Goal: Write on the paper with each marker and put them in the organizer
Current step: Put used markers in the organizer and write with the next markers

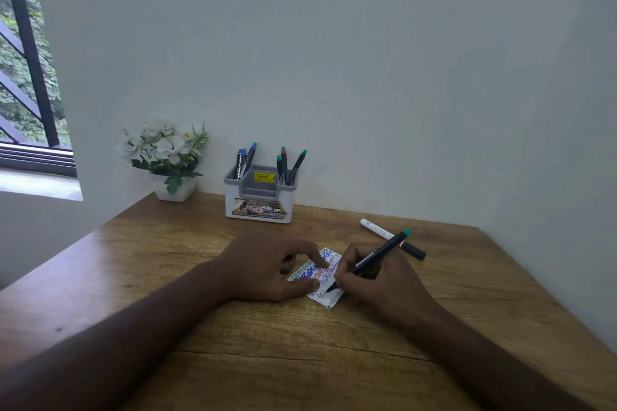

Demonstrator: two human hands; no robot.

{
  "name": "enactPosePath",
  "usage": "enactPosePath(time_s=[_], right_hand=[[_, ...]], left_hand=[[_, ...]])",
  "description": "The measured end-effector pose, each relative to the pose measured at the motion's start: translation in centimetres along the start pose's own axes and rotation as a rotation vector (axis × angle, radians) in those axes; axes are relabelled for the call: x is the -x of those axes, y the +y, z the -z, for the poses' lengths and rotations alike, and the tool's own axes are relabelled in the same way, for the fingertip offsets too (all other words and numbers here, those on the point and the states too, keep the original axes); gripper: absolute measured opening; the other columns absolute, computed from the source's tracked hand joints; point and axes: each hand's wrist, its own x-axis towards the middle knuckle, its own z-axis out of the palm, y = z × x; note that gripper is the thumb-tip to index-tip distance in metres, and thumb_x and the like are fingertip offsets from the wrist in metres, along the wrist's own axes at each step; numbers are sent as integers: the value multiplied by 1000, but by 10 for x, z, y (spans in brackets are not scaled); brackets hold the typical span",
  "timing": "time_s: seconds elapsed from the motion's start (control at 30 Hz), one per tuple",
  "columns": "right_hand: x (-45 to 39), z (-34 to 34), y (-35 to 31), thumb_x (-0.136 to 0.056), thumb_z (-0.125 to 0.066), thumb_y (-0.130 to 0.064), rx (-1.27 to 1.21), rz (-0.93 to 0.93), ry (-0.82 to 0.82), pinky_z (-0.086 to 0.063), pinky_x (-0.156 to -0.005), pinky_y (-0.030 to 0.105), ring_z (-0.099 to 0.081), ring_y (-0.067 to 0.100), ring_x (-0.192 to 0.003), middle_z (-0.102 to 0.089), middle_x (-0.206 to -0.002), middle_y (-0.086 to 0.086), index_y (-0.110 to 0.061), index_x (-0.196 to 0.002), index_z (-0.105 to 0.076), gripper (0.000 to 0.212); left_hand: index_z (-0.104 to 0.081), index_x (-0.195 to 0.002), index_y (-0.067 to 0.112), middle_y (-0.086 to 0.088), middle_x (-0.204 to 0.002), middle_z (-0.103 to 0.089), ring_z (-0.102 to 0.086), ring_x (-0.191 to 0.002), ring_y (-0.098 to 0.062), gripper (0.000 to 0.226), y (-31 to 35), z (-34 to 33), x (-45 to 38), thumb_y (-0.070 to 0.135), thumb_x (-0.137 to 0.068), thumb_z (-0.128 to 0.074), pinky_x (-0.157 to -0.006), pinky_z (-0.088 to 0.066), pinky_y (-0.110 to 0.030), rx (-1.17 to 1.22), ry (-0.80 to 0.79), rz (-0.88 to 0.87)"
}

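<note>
Scanning from the left, you see a barred window [26,53] with green foliage behind it, then a white pot of white flowers [167,157] standing at the back-left corner of the wooden tabletop [233,344], against the wall.

Next to the right, the white-and-grey organizer [259,193] stands at the back edge of the tabletop. Its left compartment holds about 3 markers with blue caps [245,160]; the exact count is hard to tell. Its right compartment holds 4 markers [288,165], 3 with green ends and 1 with an orange-red end. A yellow price sticker [265,176] sits on the grey inner wall between the 2 compartments.

Your left hand [267,269] rests on the tabletop in front of the organizer. Its index finger and thumb are extended and press down on the left part of the paper [322,277]; the other fingers are loosely curled and hold nothing.

The paper lies flat between your 2 hands and carries scribbled lines in green, blue and red.

Your right hand [374,280] grips a black marker with a green end cap [374,259] in a writing hold, fingers curled round the barrel. The tip touches the lower part of the paper, and the barrel tilts up and to the right.

Behind the right hand, a white marker with a black cap [384,233] lies flat on the tabletop, well apart from the organizer.
</note>
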Motion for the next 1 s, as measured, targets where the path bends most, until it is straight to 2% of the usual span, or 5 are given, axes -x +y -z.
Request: enactPosePath(time_s=[0.23,0.33,0.47,0.63,1.0], right_hand=[[0,1,1,-89,-77,-23,-7,18,-13,-65,-74,29,-74,7,-84,-79,-84,-8,-29,-78,-74,13],[0,0,0,-88,-79,-24,3,19,-31,-64,-73,23,-73,2,-90,-79,-87,-10,-30,-81,-75,10],[0,2,-1,-88,-77,-21,11,27,-42,-65,-77,32,-74,9,-87,-79,-85,-6,-29,-76,-73,15],[1,2,0,-87,-78,-21,1,32,-68,-63,-74,23,-74,4,-90,-80,-89,-9,-29,-80,-76,11],[-1,4,2,-88,-77,-20,4,24,-45,-65,-76,31,-74,8,-85,-78,-84,-9,-27,-78,-74,13]], left_hand=[[-60,-126,55,16,-66,-53,-53,-68,-4,43,1,0,1,77,-89,-55,-56,-33,-20,1,10,-6],[-60,-126,56,16,-67,-55,-56,-69,-5,44,0,-1,0,79,-88,-54,-57,-36,-21,5,17,-2],[-61,-124,55,15,-65,-53,-54,-68,-5,43,1,0,1,77,-88,-56,-56,-33,-20,6,24,-4],[-62,-125,54,18,-63,-50,-52,-65,-3,42,2,1,1,76,-89,-57,-56,-33,-21,5,16,4],[-61,-126,55,17,-64,-50,-52,-66,-4,42,2,1,0,75,-89,-57,-57,-34,-22,5,5,-3]])
